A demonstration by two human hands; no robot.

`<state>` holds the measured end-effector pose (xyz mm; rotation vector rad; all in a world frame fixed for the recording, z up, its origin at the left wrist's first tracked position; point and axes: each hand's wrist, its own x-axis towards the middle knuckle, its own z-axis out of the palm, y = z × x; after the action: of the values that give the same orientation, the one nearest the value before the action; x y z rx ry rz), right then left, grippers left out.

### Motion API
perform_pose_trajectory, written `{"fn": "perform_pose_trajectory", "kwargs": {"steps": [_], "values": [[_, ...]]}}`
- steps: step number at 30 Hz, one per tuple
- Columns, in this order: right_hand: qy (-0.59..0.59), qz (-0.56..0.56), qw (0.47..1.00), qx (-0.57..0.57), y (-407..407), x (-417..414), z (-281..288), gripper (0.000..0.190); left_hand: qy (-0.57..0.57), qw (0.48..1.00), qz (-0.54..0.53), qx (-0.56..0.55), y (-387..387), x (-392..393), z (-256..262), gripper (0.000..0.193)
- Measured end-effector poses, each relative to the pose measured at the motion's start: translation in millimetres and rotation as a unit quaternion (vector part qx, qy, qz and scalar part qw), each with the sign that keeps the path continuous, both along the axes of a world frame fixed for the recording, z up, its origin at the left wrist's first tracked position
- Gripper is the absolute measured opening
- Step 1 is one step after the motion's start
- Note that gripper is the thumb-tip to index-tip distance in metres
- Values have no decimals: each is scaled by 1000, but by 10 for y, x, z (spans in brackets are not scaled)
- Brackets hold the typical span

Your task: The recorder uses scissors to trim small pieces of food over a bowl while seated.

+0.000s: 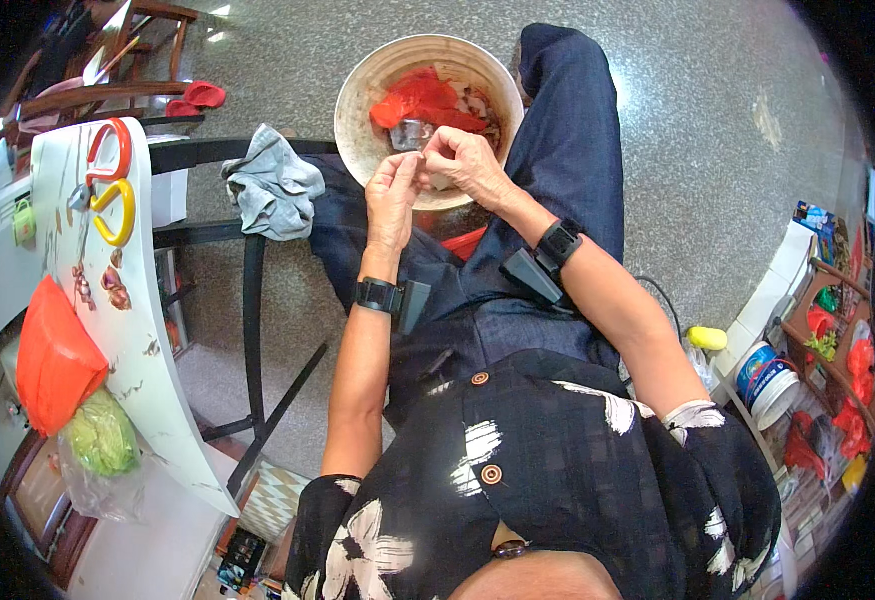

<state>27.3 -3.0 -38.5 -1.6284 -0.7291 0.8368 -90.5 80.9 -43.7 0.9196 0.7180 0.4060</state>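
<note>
Both hands meet over a round, stained waste bin (352, 124) standing on the floor between my legs. The fingertips of my left hand (394, 185) and my right hand (466, 160) pinch together on something small and pale, too small to name. In the bin below lie a red plastic bag (426, 97), a clear plastic container (410, 135) and pale scraps. On the white tabletop at my left are scissors (111, 184) with one red and one yellow handle, and small reddish-brown bulbs, likely shallots or garlic (114, 289).
An orange-red plastic bag (60, 356) and a bagged green vegetable (99, 435) sit on the table's left side. A grey cloth (272, 184) hangs on the black metal frame (253, 315). Buckets (767, 382) and bags stand far right.
</note>
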Motion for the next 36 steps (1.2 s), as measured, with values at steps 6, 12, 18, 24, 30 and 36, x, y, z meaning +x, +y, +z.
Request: {"fn": "perform_pose_trajectory", "kwargs": {"steps": [6, 12, 18, 24, 30, 36], "values": [[-13, -33, 996, -83, 25, -13, -96, 34, -30, 998, 26, -56, 0, 19, 1, 15], [96, -28, 990, -98, 10, 22, -72, 27, -6, 999, 41, -16, 10, 14, 17, 16], [197, -14, 980, -21, -18, 6, -34, 23, 41, 997, 31, 56, -12, 26, 52, 18], [122, -8, 992, -22, -23, 32, -7, 23, 60, 994, 13, 95, 15, 18, 96, 19], [128, 6, 991, -34, -36, 29, -32, 23, 86, 987, 10, 133, 34, 22, 142, 13], [183, 16, 981, -56, -47, 32, 4, 22, 113, 975, -14, 193, 72, 50, 133, 12]]}}
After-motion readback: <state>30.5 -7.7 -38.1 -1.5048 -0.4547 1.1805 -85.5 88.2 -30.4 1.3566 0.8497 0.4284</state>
